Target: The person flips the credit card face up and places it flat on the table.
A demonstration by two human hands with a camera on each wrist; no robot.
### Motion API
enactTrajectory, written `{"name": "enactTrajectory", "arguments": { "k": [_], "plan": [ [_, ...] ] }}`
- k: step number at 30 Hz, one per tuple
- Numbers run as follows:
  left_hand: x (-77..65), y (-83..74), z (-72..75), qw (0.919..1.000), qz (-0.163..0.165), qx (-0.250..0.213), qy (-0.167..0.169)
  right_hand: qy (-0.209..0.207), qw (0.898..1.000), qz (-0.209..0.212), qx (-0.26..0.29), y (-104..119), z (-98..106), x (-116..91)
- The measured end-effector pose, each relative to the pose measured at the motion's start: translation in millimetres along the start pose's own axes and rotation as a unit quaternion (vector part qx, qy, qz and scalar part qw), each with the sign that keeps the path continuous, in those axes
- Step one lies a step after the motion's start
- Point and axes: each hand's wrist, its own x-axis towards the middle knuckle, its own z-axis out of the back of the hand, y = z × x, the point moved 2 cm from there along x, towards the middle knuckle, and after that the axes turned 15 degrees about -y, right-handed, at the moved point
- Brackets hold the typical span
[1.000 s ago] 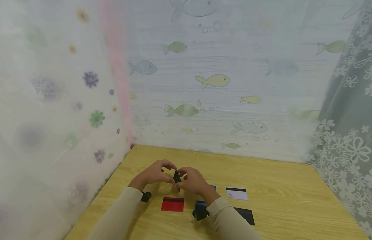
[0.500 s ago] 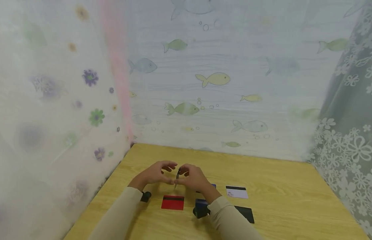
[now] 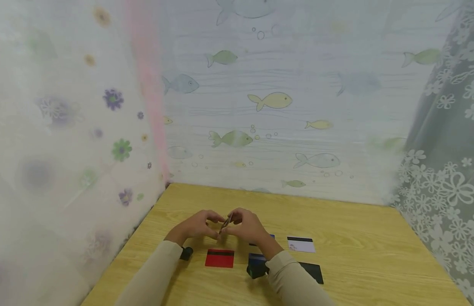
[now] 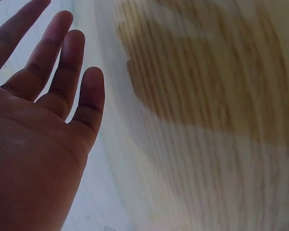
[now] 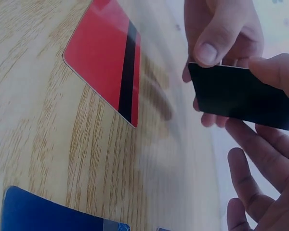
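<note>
One dark card (image 5: 241,96) is held above the wooden table (image 3: 355,238). From my distant seat, I see the right hand (image 3: 247,227) pinching it between thumb and fingers. The left hand (image 3: 196,225) has its fingers loosely spread, the thumb at the card's corner; whether it also grips, I cannot tell. One red card (image 3: 219,258) lies flat nearby.

Soft dim light, faint shadows, hazy wrist views
</note>
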Motion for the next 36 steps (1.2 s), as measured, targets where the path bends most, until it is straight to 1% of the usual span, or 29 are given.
{"name": "enactTrajectory", "arguments": {
  "k": [4,9,12,18,23,27,31,36],
  "plan": [
    [-0.3,1.9,1.4,0.9999,0.003,0.01,-0.007,0.002,1.0,0.0,0.004,0,1,1],
    [-1.4,5.6,6.1,0.9991,0.015,0.033,-0.022,0.0,1.0,-0.002,-0.022,-2,1,1],
    [-2.0,9.2,9.1,0.9986,0.022,0.041,-0.024,0.002,1.0,-0.005,-0.029,-4,2,0],
    [-1.9,14.6,12.2,0.9984,0.027,0.043,-0.026,-0.001,0.998,-0.014,-0.064,-12,2,0],
    [-2.9,16.1,12.1,0.9985,0.031,0.038,-0.023,0.0,0.995,0.0,-0.097,-17,3,-1],
    [-2.8,17.5,11.2,0.9981,0.035,0.043,-0.028,-0.004,0.991,0.013,-0.135,-21,2,1],
    [-3.4,17.5,9.4,0.997,0.042,0.053,-0.038,-0.006,0.983,0.012,-0.181,-21,0,1],
    [-4.8,16.0,8.7,0.9951,0.039,0.077,-0.048,0.005,0.978,0.008,-0.21,-17,0,-2]
  ]
}}
